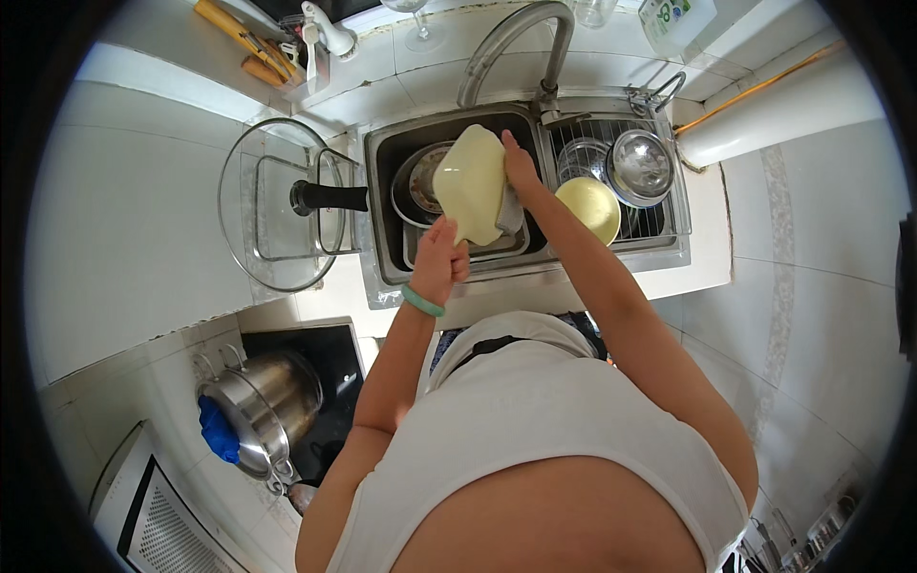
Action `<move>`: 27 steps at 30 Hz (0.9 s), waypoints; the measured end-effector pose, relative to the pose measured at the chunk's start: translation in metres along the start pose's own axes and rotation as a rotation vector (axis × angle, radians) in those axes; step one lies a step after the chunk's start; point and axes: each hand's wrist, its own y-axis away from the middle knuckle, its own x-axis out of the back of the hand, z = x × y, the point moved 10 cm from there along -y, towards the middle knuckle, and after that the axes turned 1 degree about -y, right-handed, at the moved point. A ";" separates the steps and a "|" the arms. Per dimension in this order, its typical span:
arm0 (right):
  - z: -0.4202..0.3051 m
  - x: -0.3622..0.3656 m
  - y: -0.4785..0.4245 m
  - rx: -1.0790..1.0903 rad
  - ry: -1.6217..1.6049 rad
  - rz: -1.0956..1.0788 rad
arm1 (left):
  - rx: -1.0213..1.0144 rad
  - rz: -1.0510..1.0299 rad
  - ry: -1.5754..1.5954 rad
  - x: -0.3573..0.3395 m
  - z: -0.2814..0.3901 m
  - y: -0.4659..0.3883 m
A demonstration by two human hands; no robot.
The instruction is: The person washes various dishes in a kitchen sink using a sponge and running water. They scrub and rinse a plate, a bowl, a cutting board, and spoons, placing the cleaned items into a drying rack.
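A pale yellow dish with a wavy rim (469, 183) is held tilted above the left sink basin (390, 268). My left hand (438, 258), a green bangle on its wrist, grips the dish's near corner. On the far right edge of the dish is my right hand (521, 166), its fingers partly hidden behind it. A grey cloth (510, 213) hangs below that hand against the dish's side and appears to be held in it. Beneath the dish, a round metal pan (402, 204) and a rectangular metal tray (494, 252) sit in the basin, both partly covered.
A curved faucet (483, 61) arches over the sink. On the right, a wire rack (648, 225) carries a yellow bowl (589, 209) and metal bowls (643, 166). A glass lid (236, 229) stands at left. A large steel pot (286, 401) is on the black cooktop (342, 372).
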 end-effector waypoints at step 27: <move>0.025 -0.024 0.084 -0.013 -0.683 -0.248 | -0.781 0.393 -0.934 -0.001 0.035 0.013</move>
